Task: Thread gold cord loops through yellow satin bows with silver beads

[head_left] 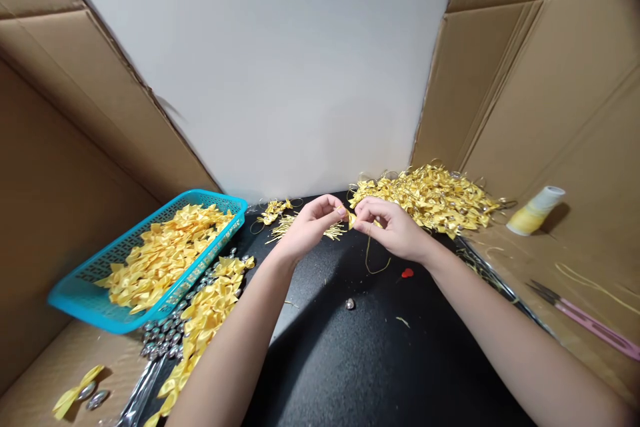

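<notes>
So the left hand and right hand are pinching closed on some yellow ribbon, thin cord dangling below.

Small craft-assembly workstation: cardboard panels flank the left hand and the right hand above a black work surface. A basket of yellow bows stands to their left, a spool and pink-handled tool to their right. The surrounding premises, cropped out, may be a workshop or home.
</notes>
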Action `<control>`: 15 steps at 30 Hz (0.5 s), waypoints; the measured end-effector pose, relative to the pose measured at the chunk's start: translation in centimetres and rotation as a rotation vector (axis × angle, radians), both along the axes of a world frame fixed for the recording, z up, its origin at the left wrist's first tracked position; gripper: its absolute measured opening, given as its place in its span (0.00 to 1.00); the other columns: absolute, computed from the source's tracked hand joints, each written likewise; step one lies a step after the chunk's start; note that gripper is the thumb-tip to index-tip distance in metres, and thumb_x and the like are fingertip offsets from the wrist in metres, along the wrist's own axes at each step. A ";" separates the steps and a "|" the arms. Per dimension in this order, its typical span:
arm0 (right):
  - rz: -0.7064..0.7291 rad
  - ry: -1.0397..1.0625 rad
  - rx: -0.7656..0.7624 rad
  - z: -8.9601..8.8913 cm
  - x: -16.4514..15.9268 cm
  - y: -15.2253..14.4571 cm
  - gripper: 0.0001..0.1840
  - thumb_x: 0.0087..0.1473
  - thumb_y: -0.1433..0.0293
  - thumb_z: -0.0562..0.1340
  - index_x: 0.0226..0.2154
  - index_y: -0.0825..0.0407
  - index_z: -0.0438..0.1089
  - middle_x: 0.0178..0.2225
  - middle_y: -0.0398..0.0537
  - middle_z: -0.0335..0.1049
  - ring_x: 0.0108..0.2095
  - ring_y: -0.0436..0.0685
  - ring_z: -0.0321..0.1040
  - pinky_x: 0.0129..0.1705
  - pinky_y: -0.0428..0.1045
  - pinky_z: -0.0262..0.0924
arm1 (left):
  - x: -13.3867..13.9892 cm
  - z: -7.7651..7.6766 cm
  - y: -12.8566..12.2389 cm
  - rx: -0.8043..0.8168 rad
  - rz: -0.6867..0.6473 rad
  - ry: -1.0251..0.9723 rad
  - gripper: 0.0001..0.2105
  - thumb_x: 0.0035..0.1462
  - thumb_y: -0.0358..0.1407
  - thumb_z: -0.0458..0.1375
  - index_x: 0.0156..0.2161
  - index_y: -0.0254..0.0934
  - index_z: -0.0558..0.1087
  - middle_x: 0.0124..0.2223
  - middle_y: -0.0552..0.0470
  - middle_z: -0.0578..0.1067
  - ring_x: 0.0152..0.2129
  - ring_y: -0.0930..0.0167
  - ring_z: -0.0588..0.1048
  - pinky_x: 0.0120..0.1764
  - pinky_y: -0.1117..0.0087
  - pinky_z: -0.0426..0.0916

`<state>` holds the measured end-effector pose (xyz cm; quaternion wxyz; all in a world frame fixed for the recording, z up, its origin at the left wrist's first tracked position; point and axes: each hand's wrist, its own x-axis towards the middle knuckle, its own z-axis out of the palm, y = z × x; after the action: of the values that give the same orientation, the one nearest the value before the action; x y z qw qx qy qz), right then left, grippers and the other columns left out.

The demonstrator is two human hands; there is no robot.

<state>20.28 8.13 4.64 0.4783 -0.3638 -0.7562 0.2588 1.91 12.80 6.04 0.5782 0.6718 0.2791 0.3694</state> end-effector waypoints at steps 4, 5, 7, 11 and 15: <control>0.002 -0.012 0.017 0.1 0.2 0.1 0.09 0.56 0.70 0.61 0.25 0.52 0.68 0.32 0.45 0.64 0.34 0.52 0.62 0.37 0.50 0.58 | -0.1 0.3 -0.1 -0.002 0.017 0.051 0.10 0.51 0.38 0.62 0.30 0.34 0.68 0.30 0.56 0.68 0.26 0.77 0.65 0.31 0.74 0.58; -0.004 -0.012 0.021 0.2 0.3 0.1 0.09 0.56 0.70 0.61 0.24 0.52 0.67 0.32 0.45 0.64 0.34 0.52 0.62 0.38 0.50 0.58 | -0.1 0.3 -0.2 -0.011 0.019 0.053 0.10 0.51 0.38 0.63 0.30 0.34 0.68 0.29 0.56 0.68 0.25 0.78 0.64 0.31 0.75 0.58; -0.037 0.020 0.039 0.2 0.5 0.2 0.10 0.56 0.69 0.61 0.24 0.51 0.67 0.31 0.45 0.63 0.35 0.52 0.62 0.39 0.51 0.58 | 0.0 0.3 -0.3 -0.040 0.036 0.023 0.10 0.49 0.36 0.64 0.31 0.35 0.67 0.28 0.57 0.68 0.25 0.78 0.65 0.30 0.75 0.58; -0.111 0.163 0.075 -0.1 0.4 0.4 0.11 0.57 0.66 0.60 0.24 0.51 0.67 0.33 0.46 0.63 0.38 0.54 0.63 0.42 0.52 0.59 | 0.5 -0.1 -0.4 -0.132 0.057 -0.134 0.10 0.48 0.32 0.63 0.35 0.38 0.66 0.27 0.59 0.69 0.23 0.79 0.65 0.28 0.76 0.57; -0.093 0.270 0.059 -0.5 -0.5 0.3 0.13 0.57 0.61 0.60 0.25 0.51 0.67 0.37 0.49 0.65 0.43 0.56 0.64 0.44 0.53 0.61 | 1.2 -0.9 -0.3 -0.188 0.102 -0.268 0.07 0.47 0.32 0.62 0.31 0.37 0.67 0.25 0.61 0.67 0.20 0.80 0.63 0.26 0.77 0.56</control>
<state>19.82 8.41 4.10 0.5976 -0.3460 -0.6747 0.2607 3.14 12.48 5.14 0.6509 0.5446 0.2664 0.4569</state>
